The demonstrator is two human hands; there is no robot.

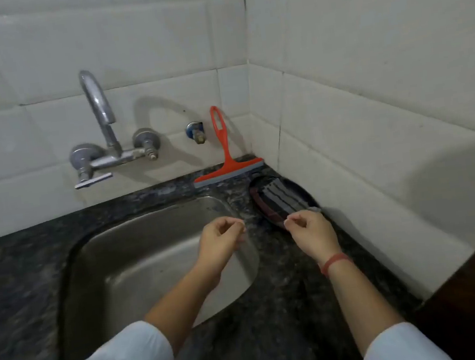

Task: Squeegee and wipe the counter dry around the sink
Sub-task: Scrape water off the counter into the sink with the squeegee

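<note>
Still untouched, squeegee (226,163) far beyond right hand (314,234), handle upright against wall; left hand (223,243) also loosely curled, empty.

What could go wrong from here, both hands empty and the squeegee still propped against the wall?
1. The orange squeegee only leans on the tiles; a careless grab could topple it into the sink.
2. The right hand hovers at the dark tray's near end; a bump could shift it and the cloth.
</note>
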